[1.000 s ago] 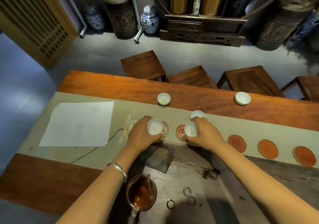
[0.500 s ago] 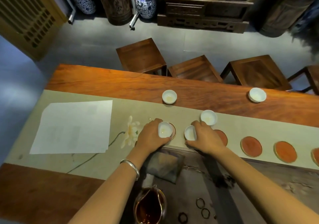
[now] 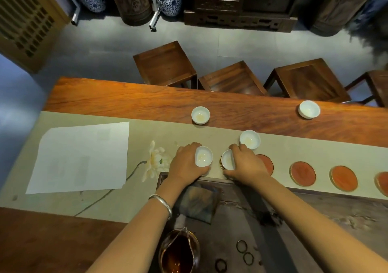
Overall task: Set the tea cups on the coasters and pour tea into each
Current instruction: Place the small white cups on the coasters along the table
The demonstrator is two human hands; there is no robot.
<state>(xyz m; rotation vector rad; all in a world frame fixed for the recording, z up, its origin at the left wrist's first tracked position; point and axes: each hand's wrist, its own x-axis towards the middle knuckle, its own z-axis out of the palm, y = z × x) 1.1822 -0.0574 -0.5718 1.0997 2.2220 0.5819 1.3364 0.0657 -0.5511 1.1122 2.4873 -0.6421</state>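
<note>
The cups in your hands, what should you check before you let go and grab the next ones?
1. Left hand grips its cup: ok.
2. Right hand grips its cup: ok.
3. Right cup sits over a coaster: ok, a rim of it peeks out at the cup's left.
4. Left cup sits on a coaster: cannot tell, the cup and hand hide what is under it.
5. Bare coasters wait to the right: ok.
6. Loose cups left to place, like the near one: ok.
7. Pitcher holds tea for pouring: ok, dark liquid shows inside.
</note>
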